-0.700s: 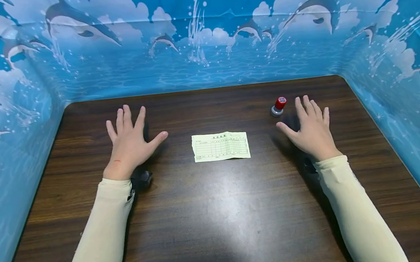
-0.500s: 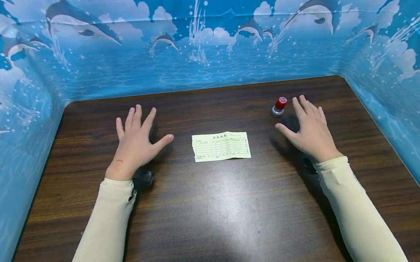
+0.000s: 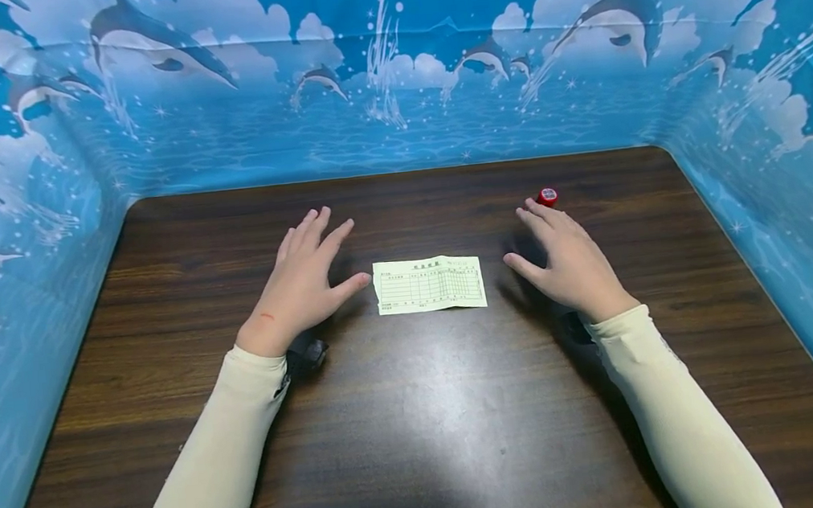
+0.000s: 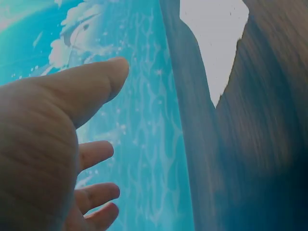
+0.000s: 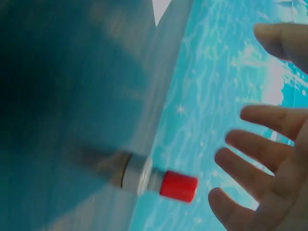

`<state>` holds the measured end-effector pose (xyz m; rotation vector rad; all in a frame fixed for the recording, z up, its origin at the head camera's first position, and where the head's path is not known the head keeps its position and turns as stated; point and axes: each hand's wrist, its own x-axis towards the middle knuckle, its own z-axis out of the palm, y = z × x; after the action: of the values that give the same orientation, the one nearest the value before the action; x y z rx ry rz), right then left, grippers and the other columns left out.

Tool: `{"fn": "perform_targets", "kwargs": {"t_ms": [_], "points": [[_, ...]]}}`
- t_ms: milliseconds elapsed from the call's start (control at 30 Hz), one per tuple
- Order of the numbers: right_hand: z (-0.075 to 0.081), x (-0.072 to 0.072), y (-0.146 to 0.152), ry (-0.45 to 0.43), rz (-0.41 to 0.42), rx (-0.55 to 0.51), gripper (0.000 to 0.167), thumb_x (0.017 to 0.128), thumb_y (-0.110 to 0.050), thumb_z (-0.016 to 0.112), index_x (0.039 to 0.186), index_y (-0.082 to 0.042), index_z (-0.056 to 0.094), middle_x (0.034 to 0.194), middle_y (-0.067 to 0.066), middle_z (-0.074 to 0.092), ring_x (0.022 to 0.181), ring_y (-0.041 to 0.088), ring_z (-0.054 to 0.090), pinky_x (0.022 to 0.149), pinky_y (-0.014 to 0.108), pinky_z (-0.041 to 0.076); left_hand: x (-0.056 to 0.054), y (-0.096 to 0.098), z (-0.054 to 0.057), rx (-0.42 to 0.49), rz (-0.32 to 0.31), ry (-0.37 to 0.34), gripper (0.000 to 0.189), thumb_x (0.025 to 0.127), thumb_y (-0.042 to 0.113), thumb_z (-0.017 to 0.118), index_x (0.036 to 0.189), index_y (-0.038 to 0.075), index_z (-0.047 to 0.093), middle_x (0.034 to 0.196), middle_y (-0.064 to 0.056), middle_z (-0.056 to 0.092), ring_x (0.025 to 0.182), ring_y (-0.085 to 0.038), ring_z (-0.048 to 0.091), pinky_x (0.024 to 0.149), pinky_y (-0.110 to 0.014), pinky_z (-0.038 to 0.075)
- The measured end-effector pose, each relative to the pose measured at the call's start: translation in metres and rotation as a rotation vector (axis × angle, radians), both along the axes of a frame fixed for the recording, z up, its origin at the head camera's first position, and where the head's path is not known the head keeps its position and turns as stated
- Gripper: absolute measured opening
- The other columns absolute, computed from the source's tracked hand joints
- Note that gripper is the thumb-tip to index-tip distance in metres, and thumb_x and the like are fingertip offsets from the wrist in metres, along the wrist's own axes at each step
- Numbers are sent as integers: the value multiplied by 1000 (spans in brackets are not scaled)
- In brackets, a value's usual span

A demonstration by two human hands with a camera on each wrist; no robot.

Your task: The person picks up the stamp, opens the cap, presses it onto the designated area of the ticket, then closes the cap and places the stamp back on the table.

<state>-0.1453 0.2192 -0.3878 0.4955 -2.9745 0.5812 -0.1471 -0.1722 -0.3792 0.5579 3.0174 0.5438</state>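
A pale green printed form slip [image 3: 429, 285] with a faint crease lies flat in the middle of the table. Just left of it hovers my left hand [image 3: 300, 283], fingers spread, its thumb tip near the slip's left edge. My right hand [image 3: 570, 260] is to the right of the slip, fingers extended and holding nothing. Behind its fingertips stands a small stamp with a red top [image 3: 547, 196]; the head view hides its lower part. In the right wrist view the stamp's red handle [image 5: 178, 186] and silver base show fully, apart from the fingers.
The dark wood-grain table [image 3: 420, 414] has a glossy reflection near its middle. A blue dolphin-print cloth [image 3: 393, 102] stands along its back and both sides. Dark wrist cameras [image 3: 306, 355] sit under the wrists.
My left hand has moved right, close to the slip. My right hand has shifted left, now partly covering the stamp in the head view. Slip and stamp have stayed put.
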Motion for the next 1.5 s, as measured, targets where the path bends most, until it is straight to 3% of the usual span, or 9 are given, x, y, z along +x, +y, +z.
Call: {"fn": "perform_targets", "kwargs": {"t_ms": [167, 333, 633, 967, 1500], "points": [[-5, -4, -15, -64, 102, 53, 73, 96, -42, 72, 153, -3, 49, 160, 17, 44, 148, 35, 41, 124, 55, 22, 0, 17, -2, -32, -44, -41, 85, 95, 55, 69, 163, 17, 35, 170, -16, 23, 159, -32, 11, 126, -58, 10], [-8, -6, -32, -114, 171, 66, 71, 96, -42, 73, 151, -4, 52, 159, 15, 45, 146, 35, 42, 121, 54, 32, 2, 31, -6, -82, -92, -77, 78, 96, 51, 71, 159, 16, 42, 166, -16, 32, 157, -33, 20, 126, -56, 15], [-19, -1, -46, -118, 285, 115, 56, 94, -39, 77, 137, -5, 66, 150, 15, 55, 138, 34, 52, 114, 52, 42, 7, 51, -15, -152, -143, -92, 68, 94, 49, 74, 150, 14, 56, 160, -16, 42, 150, -34, 36, 122, -54, 28], [-23, 0, -51, -119, 336, 149, 48, 92, -32, 80, 131, -5, 70, 142, 15, 61, 130, 31, 58, 110, 48, 47, 8, 47, -22, -191, -147, -123, 59, 95, 46, 75, 145, 17, 63, 153, -18, 49, 140, -37, 48, 114, -55, 40], [-23, -6, -53, -137, 334, 127, 45, 92, -28, 81, 129, -5, 71, 143, 14, 60, 128, 32, 60, 108, 49, 48, 7, 41, -23, -139, -100, -171, 63, 93, 45, 76, 146, 15, 60, 155, -17, 47, 141, -36, 46, 112, -55, 42]]}}
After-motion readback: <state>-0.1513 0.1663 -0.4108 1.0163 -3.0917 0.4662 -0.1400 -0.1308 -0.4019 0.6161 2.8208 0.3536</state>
